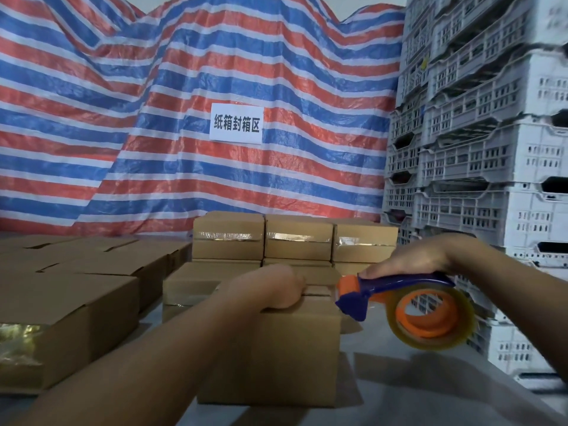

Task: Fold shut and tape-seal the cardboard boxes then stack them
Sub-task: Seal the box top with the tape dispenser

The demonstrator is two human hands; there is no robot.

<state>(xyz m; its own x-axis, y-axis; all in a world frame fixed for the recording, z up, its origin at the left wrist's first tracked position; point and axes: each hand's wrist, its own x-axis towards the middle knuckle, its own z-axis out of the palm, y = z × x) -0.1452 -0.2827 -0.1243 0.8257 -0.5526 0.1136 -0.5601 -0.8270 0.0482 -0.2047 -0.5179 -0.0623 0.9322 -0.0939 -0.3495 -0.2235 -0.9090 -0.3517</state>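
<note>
Fingers of the left hand (pixel 270 287) curl over the far top edge of a cardboard box (pixel 276 355), the grip clamped on it and pressing it down onto the grey surface (pixel 415 382). The right hand (pixel 412 259) has its grip closed around the blue handle of a tape dispenser (pixel 396 298), which hangs just beside the box's upper right corner; whether the blade end touches the cardboard cannot be told. A roll of clear tape (pixel 436 321) sits on the orange hub. Behind the held box, sealed boxes (pixel 295 238) stand stacked in rows, and unsealed boxes (pixel 76 272) crowd the left. A striped tarp (pixel 153 118) with a white sign (pixel 236 123) hangs behind, and white plastic crates (pixel 491 133) tower on the right.
</note>
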